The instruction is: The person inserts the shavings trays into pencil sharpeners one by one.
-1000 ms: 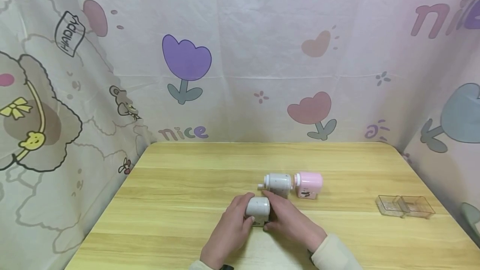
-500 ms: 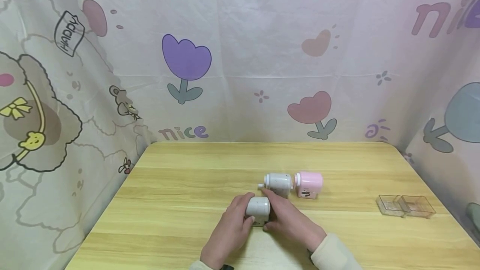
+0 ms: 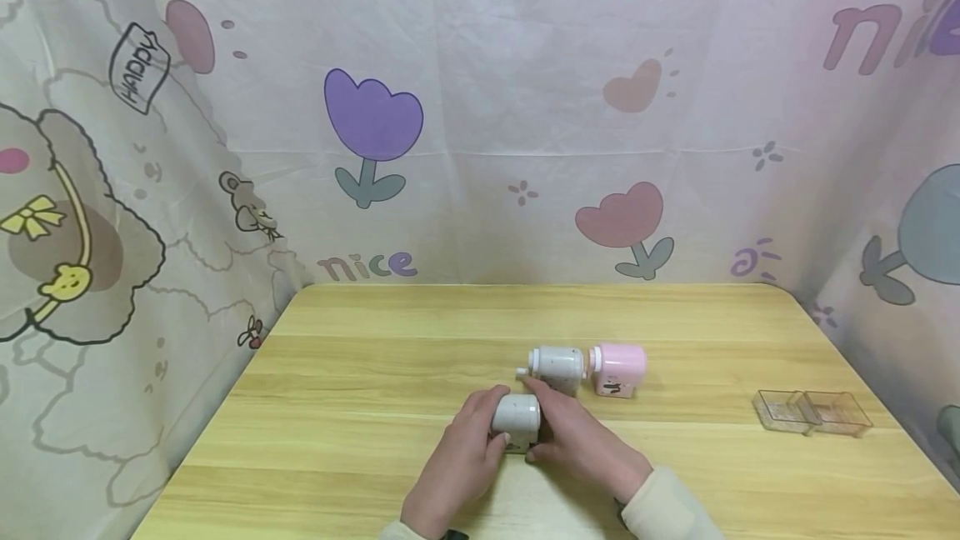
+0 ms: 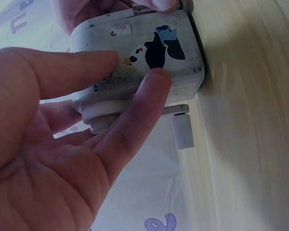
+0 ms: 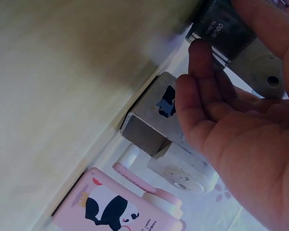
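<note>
A grey crank pencil sharpener (image 3: pixel 515 413) stands on the table between both hands. My left hand (image 3: pixel 463 455) holds it from the left; in the left wrist view, thumb and fingers lie around its panda-printed side (image 4: pixel 154 50), with the crank handle (image 4: pixel 183 130) below. My right hand (image 3: pixel 588 442) grips its other end, fingertips at the dark see-through drawer (image 5: pixel 221 29) that sits in its body. Just behind, a second grey sharpener (image 3: pixel 558 361) shows a hollow drawer bay in the right wrist view. A pink sharpener (image 3: pixel 621 365) with a panda print stands to its right.
Clear plastic drawers (image 3: pixel 812 413) lie end to end on the right part of the wooden table (image 3: pixel 360 407). A printed cloth (image 3: pixel 480 107) hangs behind the table and along both sides.
</note>
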